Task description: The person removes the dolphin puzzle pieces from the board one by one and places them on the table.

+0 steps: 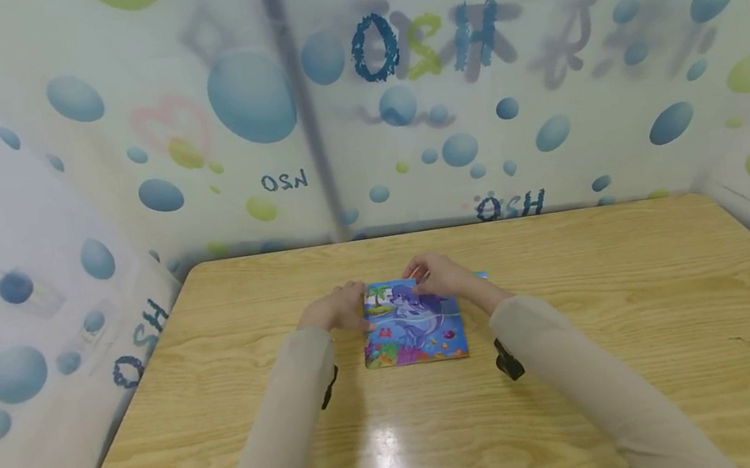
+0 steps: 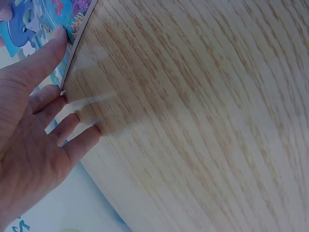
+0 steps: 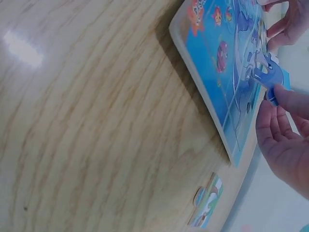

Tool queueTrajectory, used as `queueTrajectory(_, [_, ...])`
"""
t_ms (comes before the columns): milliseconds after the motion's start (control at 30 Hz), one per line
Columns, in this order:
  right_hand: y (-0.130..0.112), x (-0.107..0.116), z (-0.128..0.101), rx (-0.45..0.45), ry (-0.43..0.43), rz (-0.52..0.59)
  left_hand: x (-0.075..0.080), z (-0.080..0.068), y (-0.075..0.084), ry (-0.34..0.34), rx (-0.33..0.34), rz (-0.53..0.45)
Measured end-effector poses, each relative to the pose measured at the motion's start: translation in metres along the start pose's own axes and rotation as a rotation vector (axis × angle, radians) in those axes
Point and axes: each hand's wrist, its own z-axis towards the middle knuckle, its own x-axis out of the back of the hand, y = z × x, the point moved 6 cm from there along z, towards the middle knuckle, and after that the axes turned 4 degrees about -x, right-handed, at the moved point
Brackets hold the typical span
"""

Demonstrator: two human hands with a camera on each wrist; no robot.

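Note:
A colourful sea-animal jigsaw board (image 1: 414, 332) lies flat at the middle of the wooden table (image 1: 647, 324). My left hand (image 1: 346, 310) rests at the board's left edge with straight fingers; in the left wrist view the left hand (image 2: 67, 72) has its thumb tip on the board (image 2: 72, 19). My right hand (image 1: 427, 273) is over the board's far right part. In the right wrist view the right hand (image 3: 277, 84) pinches a blue puzzle piece (image 3: 265, 70) just above the board (image 3: 227, 72).
One loose puzzle piece (image 3: 206, 207) lies on the table beside the board's far right corner, seen as a blue sliver (image 1: 482, 276) in the head view. Bubble-patterned curtain walls (image 1: 117, 142) close in the table on three sides.

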Motion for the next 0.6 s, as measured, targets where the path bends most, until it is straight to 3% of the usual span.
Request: queueTrajectory(600, [0.008, 0.012, -0.008, -0.008, -0.026, 0.117, 0.001, -0.001, 0.002, 0.014, -0.021, 0.016])
